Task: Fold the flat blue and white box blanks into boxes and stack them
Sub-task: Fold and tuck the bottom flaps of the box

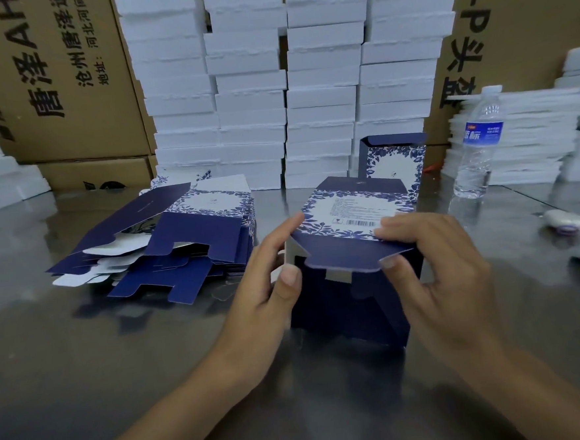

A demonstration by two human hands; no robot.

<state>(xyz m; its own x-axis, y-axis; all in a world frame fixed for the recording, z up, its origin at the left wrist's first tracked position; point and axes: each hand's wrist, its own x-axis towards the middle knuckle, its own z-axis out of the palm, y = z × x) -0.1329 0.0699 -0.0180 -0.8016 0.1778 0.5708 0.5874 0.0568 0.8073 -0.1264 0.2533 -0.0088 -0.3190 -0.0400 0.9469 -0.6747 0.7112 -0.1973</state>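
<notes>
Dim, cool light with pale glare on the steel table; frame edges bowed and blurred

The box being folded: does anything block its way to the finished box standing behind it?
Nothing visible does. The box being folded, gripped by the left hand and right hand, sits directly in front of the finished box; the water bottle stands off right.

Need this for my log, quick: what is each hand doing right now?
Left hand: closed, holding the half-folded box by its left edge.
Right hand: closed, pinching the box's blue flap.
</notes>
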